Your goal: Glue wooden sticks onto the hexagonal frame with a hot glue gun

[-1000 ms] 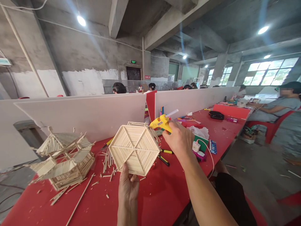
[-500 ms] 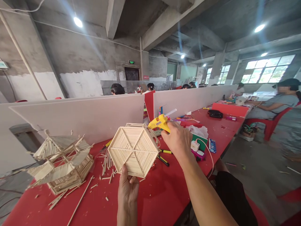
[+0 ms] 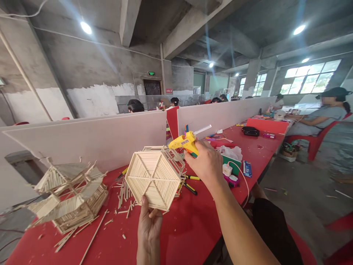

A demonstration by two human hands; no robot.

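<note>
My left hand grips the lower edge of a hexagonal wooden stick frame, holding it up with its slatted face toward me. Thin sticks form a railing-like structure behind that face. In my right hand is a yellow hot glue gun, with a clear glue stick poking out of its back. The gun's nozzle is at the frame's upper right edge; whether it touches is hard to see. To the left, a pavilion model made of similar sticks stands on the red table.
Loose sticks and yellow-black cutters lie around the held frame. A white plug with its cable sits at right, near a blue packet. White partition boards run behind. A seated person is at far right.
The hexagonal frame has turned slightly, showing more of its side railing at right. The glue gun has shifted slightly left and stays near the frame's upper edge. My view has moved a little.
</note>
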